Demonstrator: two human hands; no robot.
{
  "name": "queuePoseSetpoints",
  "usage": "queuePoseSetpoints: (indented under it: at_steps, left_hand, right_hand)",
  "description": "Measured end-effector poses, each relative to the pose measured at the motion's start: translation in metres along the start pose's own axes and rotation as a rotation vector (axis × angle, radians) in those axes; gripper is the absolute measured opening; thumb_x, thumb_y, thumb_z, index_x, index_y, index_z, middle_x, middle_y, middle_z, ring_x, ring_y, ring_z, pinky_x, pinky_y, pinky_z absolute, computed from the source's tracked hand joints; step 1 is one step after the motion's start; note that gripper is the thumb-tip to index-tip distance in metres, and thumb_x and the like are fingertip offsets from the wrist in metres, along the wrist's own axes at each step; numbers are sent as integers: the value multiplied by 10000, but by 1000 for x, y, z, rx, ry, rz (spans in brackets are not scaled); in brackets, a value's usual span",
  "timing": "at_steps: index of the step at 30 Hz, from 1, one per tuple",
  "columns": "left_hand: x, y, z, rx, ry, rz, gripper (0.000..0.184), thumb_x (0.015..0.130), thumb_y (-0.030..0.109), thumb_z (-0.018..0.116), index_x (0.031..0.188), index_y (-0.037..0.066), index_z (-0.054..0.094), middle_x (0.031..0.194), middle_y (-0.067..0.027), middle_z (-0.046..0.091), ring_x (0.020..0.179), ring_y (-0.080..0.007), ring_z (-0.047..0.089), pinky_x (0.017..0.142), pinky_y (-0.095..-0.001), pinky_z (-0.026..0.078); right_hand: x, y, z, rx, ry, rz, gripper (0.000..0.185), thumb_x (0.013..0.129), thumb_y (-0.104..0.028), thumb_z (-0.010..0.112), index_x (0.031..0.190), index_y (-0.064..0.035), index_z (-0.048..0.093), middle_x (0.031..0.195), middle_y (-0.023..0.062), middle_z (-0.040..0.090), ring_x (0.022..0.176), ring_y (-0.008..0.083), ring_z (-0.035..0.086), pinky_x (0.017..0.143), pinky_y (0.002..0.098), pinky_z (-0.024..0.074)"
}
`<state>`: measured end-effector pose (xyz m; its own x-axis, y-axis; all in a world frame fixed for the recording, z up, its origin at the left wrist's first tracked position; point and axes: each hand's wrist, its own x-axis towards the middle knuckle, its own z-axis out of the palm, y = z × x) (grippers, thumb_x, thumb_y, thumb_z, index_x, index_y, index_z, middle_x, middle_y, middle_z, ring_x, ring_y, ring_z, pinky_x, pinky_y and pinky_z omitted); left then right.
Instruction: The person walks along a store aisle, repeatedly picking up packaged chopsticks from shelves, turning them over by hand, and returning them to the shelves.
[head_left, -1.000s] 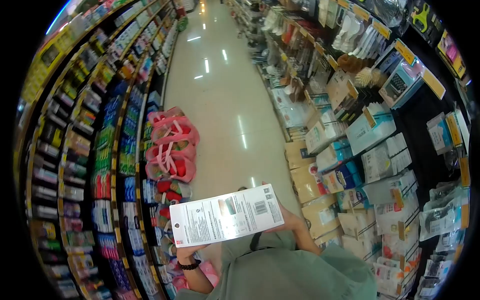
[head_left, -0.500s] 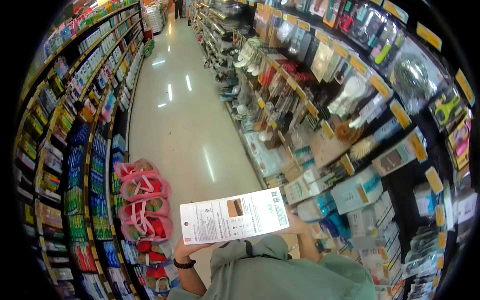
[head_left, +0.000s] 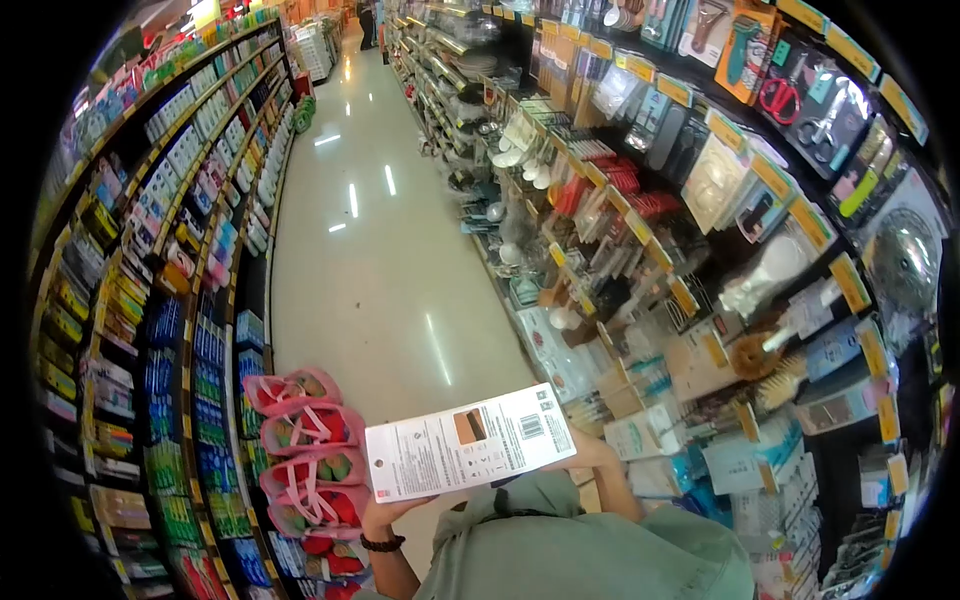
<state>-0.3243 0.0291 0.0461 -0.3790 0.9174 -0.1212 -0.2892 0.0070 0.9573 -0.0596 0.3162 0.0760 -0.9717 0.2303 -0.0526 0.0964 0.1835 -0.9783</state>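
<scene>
A flat white printed package (head_left: 470, 443) is held level in front of my body, its back face up. On it I see lines of small print, a barcode, a small brown-and-black picture and a hang hole at the left end. My left hand (head_left: 388, 512), with a dark beaded bracelet at the wrist, grips the lower left edge, fingers mostly underneath. At the other end my right hand (head_left: 590, 452) holds the right edge, its fingertips hidden behind the package. What the package contains cannot be seen.
Hanging kitchen tools in packets line the right rack (head_left: 640, 220). Boxes and bottles fill the left shelves (head_left: 200, 240). Pink mesh bags (head_left: 312, 430) hang from the left shelf edge into the aisle (head_left: 370, 270). A person (head_left: 368, 25) stands at the far end.
The view has turned slightly, so the shelves and bags sit a little farther right. The package is tilted a bit differently, with less glare and the barcode clearer. Both hands keep their hold.
</scene>
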Motion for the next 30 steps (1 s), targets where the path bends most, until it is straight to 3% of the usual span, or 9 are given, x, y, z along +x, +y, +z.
queuePoseSetpoints:
  at_steps: [3,5,8,10,13,18,22,27,30]
  left_hand:
    - [40,11,-8,29,82,-61,529,736,-13,847,1225,25,647,1183,-60,700,1051,-175,666,892,-325,556]
    - [71,14,-19,95,122,-62,482,744,-9,843,1190,12,663,1132,-60,714,994,-173,679,861,-319,565]
    - [120,37,-36,0,234,-115,472,737,-22,840,1176,1,669,1119,-70,715,1010,-177,675,865,-321,565]
    - [160,65,-35,4,322,-28,627,710,-62,835,1285,-4,592,1179,-94,690,1055,-199,666,892,-346,568]
    - [218,101,-34,-15,331,174,811,686,-88,830,1407,2,469,1250,-113,652,1084,-227,658,916,-378,567]
    - [296,95,-70,-122,415,128,773,688,-104,795,1388,-15,478,1215,-124,657,1060,-261,666,901,-385,582]
    - [368,95,-78,-265,310,209,859,650,-102,772,1430,-11,424,1286,-132,612,1112,-285,643,906,-403,582]
    - [468,105,-50,-315,288,246,914,626,11,778,1450,16,384,1382,-100,538,1302,-296,501,1141,-457,362]
    - [524,90,-52,-313,300,216,879,665,7,738,1460,27,365,1364,-95,543,1282,-283,517,1111,-440,397]
  right_hand:
    - [52,14,-24,116,72,-97,1081,710,-147,898,1525,9,206,1505,154,396,1367,217,364,1145,361,315]
    - [95,24,-47,139,36,-110,1071,711,-146,897,1525,7,219,1497,151,412,1369,215,361,1150,358,306]
    - [165,42,-84,119,-116,-25,1205,722,-105,878,1583,-18,40,1553,144,345,1424,202,305,1175,339,261]
    - [212,49,-108,177,-166,58,1189,715,-101,880,1582,-17,70,1556,137,344,1431,203,297,1183,342,245]
    - [277,60,-144,169,-106,-113,1140,712,-105,882,1571,-14,137,1552,123,354,1418,201,316,1188,349,245]
    - [347,77,-196,374,-126,-73,1157,703,-76,892,1578,-36,136,1537,110,373,1396,185,346,1151,349,326]
    - [348,77,-211,561,48,-8,1158,691,-35,884,1579,-45,141,1527,98,382,1385,180,356,1127,350,365]
    - [357,96,-217,788,224,129,1068,741,-35,826,1581,-63,167,1528,88,370,1409,179,341,1159,363,314]
    - [376,107,-228,1030,442,-16,1033,760,-23,794,1586,-101,178,1523,76,378,1394,173,364,1143,361,332]
